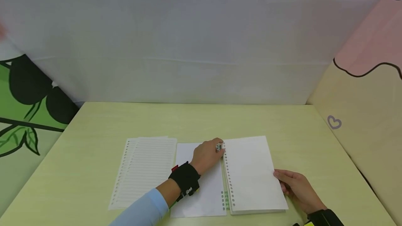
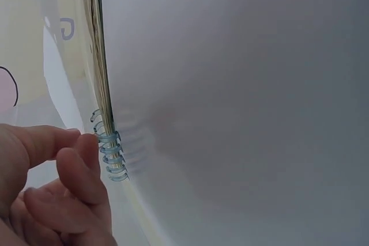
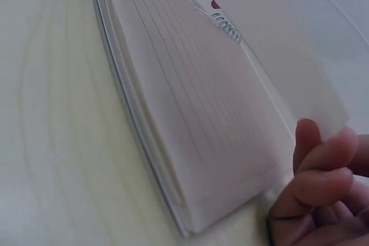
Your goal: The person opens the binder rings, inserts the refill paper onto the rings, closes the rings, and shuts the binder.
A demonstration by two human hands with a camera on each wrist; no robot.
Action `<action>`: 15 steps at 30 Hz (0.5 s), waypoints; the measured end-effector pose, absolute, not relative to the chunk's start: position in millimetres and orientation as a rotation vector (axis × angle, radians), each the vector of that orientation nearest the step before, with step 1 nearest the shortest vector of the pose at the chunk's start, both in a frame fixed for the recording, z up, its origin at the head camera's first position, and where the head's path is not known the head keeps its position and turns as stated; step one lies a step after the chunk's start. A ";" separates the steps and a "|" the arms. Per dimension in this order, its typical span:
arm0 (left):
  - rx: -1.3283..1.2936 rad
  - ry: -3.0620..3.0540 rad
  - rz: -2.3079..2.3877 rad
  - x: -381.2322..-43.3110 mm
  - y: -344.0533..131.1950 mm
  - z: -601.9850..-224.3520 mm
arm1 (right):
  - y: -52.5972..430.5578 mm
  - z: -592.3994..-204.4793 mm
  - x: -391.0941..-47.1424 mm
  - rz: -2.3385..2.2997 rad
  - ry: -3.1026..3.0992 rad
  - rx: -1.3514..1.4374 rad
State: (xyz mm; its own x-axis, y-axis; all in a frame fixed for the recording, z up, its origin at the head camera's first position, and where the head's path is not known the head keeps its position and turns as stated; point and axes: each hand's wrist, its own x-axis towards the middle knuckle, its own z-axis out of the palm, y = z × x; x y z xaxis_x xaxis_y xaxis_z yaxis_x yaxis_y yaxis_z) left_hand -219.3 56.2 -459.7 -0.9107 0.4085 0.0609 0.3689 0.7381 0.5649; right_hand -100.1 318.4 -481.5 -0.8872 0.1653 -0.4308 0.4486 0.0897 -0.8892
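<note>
A ring-bound notebook (image 1: 254,177) lies open, its right stack topped by a white sheet with punched holes along the spine side. My left hand (image 1: 208,154) reaches over the left page (image 1: 201,198) to the top of the spine. Its thumb and index finger pinch the holed edge of the sheet, right beside the clear rings (image 2: 112,154). My right hand (image 1: 295,187) pinches the outer edge of the same sheet (image 3: 288,56) between thumb and fingers. That sheet stands lifted at an angle over a lined page (image 3: 190,96).
Loose lined sheets (image 1: 144,170) with punched holes lie overlapping to the left of the notebook. The pale yellow table (image 1: 188,121) ends at a white cloth wall (image 1: 188,44). Printed panels (image 1: 361,107) stand along the sides.
</note>
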 end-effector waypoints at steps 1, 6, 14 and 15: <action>0.639 2.870 0.908 -219.4 56.3 -459.5 | 318.2 -481.3 -100.4 -1.890 2.141 0.617; 0.644 2.863 0.907 -220.0 55.9 -459.3 | 317.6 -480.9 -101.2 -1.903 2.137 0.613; 0.639 2.866 0.852 -221.1 57.2 -460.6 | 317.2 -481.2 -101.7 -1.924 2.122 0.596; 0.636 2.863 0.847 -221.0 57.5 -460.4 | 317.2 -480.9 -101.8 -1.926 2.120 0.600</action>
